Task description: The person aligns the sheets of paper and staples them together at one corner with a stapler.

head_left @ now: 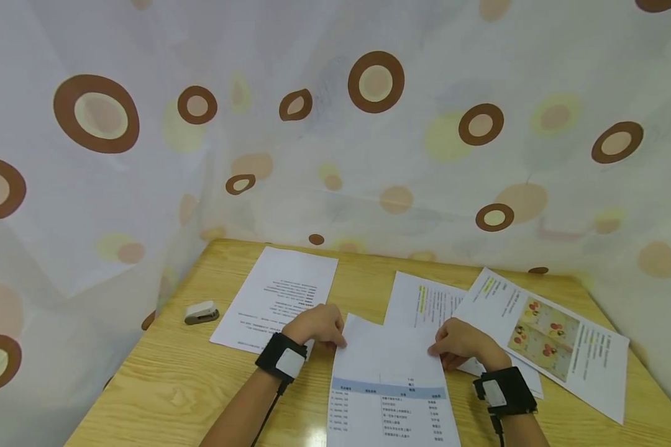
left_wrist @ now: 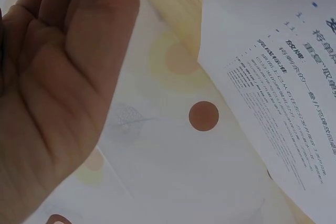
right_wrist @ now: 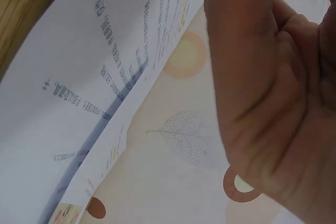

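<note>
A printed sheet with a blue-headed table (head_left: 383, 354) is held up in front of me, over the table's near part. My left hand (head_left: 319, 324) pinches its left edge near the top corner. At the opposite edge, my right hand (head_left: 463, 341) grips it between thumb and fingers. The left wrist view shows the palm of the left hand (left_wrist: 68, 77), its fingertips out of frame. In the right wrist view the right hand (right_wrist: 262, 103) appears from the palm side. Just beyond the left hand lies a text sheet (head_left: 291, 273).
On the wooden table (head_left: 156, 366), a small white and grey stapler (head_left: 201, 312) sits at the left. To the right, a sheet with yellow highlights (head_left: 408, 298) lies partly under a sheet with a colour picture (head_left: 593, 372). A patterned curtain (head_left: 313, 143) encloses the back and sides.
</note>
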A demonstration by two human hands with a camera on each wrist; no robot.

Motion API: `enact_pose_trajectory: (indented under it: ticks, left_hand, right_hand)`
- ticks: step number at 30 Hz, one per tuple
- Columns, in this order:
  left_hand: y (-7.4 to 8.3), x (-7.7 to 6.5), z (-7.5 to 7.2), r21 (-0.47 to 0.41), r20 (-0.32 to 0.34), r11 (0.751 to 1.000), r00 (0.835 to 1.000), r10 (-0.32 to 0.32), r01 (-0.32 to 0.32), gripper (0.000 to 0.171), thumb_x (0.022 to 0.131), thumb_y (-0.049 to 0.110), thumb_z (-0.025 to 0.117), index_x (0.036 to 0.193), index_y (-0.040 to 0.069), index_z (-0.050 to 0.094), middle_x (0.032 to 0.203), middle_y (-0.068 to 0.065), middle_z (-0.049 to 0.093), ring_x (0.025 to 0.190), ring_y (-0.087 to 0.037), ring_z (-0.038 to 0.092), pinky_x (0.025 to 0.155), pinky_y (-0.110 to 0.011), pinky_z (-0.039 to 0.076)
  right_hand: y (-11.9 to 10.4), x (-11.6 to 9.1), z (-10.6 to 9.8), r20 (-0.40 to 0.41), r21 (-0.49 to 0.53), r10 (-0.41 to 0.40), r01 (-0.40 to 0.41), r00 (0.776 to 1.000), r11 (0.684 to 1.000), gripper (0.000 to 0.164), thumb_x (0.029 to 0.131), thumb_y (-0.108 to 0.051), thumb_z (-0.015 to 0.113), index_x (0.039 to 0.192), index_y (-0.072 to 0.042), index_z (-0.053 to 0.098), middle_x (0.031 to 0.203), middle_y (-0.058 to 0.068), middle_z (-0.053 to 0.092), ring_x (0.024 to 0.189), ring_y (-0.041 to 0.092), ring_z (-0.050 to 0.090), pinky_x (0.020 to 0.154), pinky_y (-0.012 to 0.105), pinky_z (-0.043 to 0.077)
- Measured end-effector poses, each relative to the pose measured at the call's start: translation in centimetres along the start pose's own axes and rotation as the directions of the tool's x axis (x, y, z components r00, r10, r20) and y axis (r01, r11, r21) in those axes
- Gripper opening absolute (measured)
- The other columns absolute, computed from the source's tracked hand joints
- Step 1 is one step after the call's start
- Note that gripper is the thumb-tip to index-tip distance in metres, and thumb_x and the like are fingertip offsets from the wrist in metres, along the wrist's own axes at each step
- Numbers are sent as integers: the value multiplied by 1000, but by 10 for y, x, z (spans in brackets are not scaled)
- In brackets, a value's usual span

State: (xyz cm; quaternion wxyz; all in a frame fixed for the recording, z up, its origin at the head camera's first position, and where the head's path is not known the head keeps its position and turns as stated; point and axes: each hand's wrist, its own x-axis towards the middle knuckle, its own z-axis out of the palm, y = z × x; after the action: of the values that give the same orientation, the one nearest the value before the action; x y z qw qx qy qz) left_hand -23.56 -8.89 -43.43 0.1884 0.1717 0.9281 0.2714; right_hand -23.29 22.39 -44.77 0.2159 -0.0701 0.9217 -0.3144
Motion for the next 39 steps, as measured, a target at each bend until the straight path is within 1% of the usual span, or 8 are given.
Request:
enact_pose_trajectory:
  ticks: [8, 14, 18, 20, 23, 27, 34, 39]
  left_hand:
    - [2, 0, 0, 7, 32, 1000, 999, -5, 4, 32, 83, 12, 78, 55, 5, 65, 53, -4, 65, 46, -13, 49, 46, -23, 33]
    - [-3, 0, -3, 10, 67, 1000, 997, -25, 25, 31, 83, 17, 78, 57, 6, 67, 54, -3, 66, 48, -12, 55, 49, -22, 38]
    - [-10, 0, -12, -34, -55, 999, 998, -28, 26, 30, 88, 25, 74, 66, 4, 72, 64, -9, 70, 52, -14, 55, 51, -25, 38]
    - [-13, 1, -14, -27, -193, 999, 980, -39, 34, 26, 89, 27, 72, 78, 3, 73, 76, -13, 71, 59, -18, 55, 53, -27, 41]
    - [-20, 3, -12, 40, -400, 994, 913, -79, 103, 30, 87, 27, 76, 102, 2, 71, 100, -19, 68, 81, -30, 58, 65, -38, 48]
    - [-28, 8, -3, 121, -512, 968, 849, -128, 219, 50, 79, 28, 83, 119, 3, 65, 113, -22, 64, 104, -43, 56, 81, -56, 50]
    - [-37, 17, 5, 158, -494, 950, 855, -161, 270, 34, 77, 26, 83, 101, 5, 70, 96, -18, 70, 94, -40, 62, 82, -60, 48]
    - [-38, 19, 7, 200, -507, 946, 853, -123, 256, 16, 81, 18, 77, 78, 8, 65, 77, -12, 66, 76, -31, 60, 71, -52, 48]
  right_hand:
    - [-1, 0, 1, -84, 0, 27, -27, 996, 1000, 15, 88, -13, 70, 85, 2, 68, 68, 6, 66, 59, 16, 65, 59, 31, 57]
    - [1, 3, 4, -45, 11, 29, -29, 999, 1000, 23, 87, -11, 71, 69, -6, 58, 62, 3, 62, 56, 15, 63, 57, 30, 55]
    - [2, 4, 1, -45, 2, 13, -12, 999, 1000, 26, 88, -10, 70, 69, -7, 54, 63, 4, 61, 57, 15, 63, 57, 31, 55]
    - [3, 4, 0, -47, -2, 19, -19, 999, 1000, 23, 88, -11, 70, 71, -6, 55, 64, 4, 62, 58, 16, 63, 58, 31, 55]
    - [3, 4, -1, -48, -12, 28, -29, 998, 1000, 20, 88, -14, 71, 75, -5, 59, 67, 4, 64, 60, 16, 64, 59, 30, 55]
    - [3, 5, -4, -69, -32, 19, -21, 997, 999, 21, 87, -21, 73, 88, -1, 66, 75, 6, 66, 64, 17, 63, 61, 29, 52]
    - [2, 7, -13, -175, -133, 6, -30, 985, 991, 59, 89, -36, 71, 131, 2, 52, 118, 26, 61, 90, 28, 58, 73, 40, 48]
    - [0, 5, -16, -177, -125, -3, -20, 984, 992, 55, 92, -37, 67, 132, -2, 54, 112, 20, 61, 88, 27, 55, 71, 38, 46]
